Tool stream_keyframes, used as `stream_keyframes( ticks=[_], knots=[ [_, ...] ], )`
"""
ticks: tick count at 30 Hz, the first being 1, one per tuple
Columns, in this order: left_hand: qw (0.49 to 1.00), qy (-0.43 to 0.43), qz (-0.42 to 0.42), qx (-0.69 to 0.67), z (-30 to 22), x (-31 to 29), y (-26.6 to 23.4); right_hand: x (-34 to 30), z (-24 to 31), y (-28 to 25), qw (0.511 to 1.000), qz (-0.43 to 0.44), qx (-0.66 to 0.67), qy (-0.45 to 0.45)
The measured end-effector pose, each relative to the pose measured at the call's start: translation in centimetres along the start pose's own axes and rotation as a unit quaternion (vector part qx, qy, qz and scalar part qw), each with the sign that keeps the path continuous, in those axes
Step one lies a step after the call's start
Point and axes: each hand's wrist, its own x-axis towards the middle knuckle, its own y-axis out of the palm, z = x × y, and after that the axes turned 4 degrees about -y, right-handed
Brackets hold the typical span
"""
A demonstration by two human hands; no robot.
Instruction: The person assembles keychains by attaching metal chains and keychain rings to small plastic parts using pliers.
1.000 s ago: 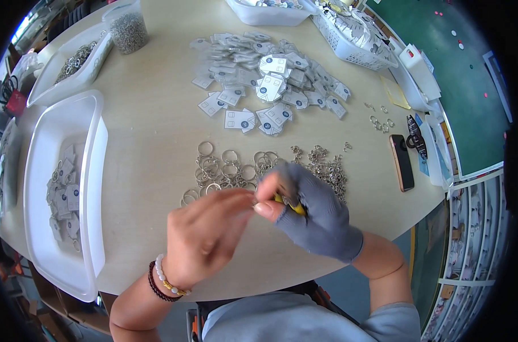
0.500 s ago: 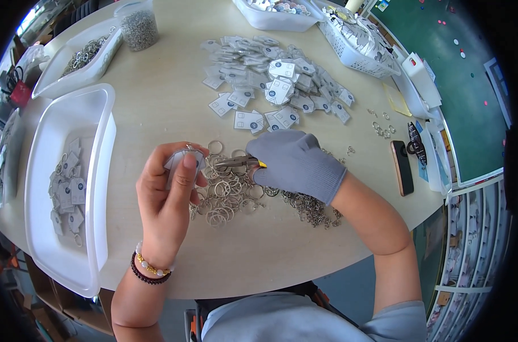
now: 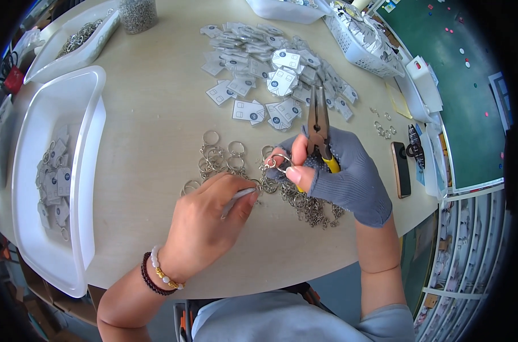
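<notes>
Our left grip (image 3: 204,223), bare, is pinching a flat pale tag (image 3: 234,202) edge-on between thumb and fingers, low over the worktop (image 3: 142,142). Our right grip (image 3: 350,174), in a grey glove with bared fingertips, pinches a metal ring (image 3: 280,155) between thumb and forefinger. In that same hand we hold pliers (image 3: 318,122) with yellow handles, the nose pointing away from us. The tag and the ring are near each other but apart.

Just beyond the left hand we have a scatter of loose rings (image 3: 213,165); below the right hand lies a heap of small metal links (image 3: 313,211). Past both, a broad pile of pale tags (image 3: 283,81) with house-like outlines and blue round marks spreads over the worktop.

To our left stands a deep white tub (image 3: 92,148) with more tags (image 3: 58,185) in it, and beyond it a white tray (image 3: 93,51) of metal rings near a clear container (image 3: 138,16) full of metal bits. To our right are a phone (image 3: 401,170), a few more rings (image 3: 384,131) and, farther off, a white perforated basket (image 3: 356,48).
</notes>
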Motion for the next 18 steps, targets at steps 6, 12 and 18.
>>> stream_keyframes(
  ticks=[6, 12, 18],
  knots=[
    [1.0, 0.009, -0.003, 0.02, 0.1, 0.0, 0.1, -0.7, -0.2, 0.5, 0.999, 0.025, 0.012, -0.022],
    [1.0, 0.014, -0.004, 0.012, 0.1, 0.0, 0.1, -1.0, -0.3, 0.4, 0.999, 0.036, 0.029, -0.027],
    [1.0, 0.016, -0.012, 0.017, 0.2, 0.0, 0.0, -1.4, -0.2, 0.4, 0.999, 0.024, 0.007, -0.029]
  ],
)
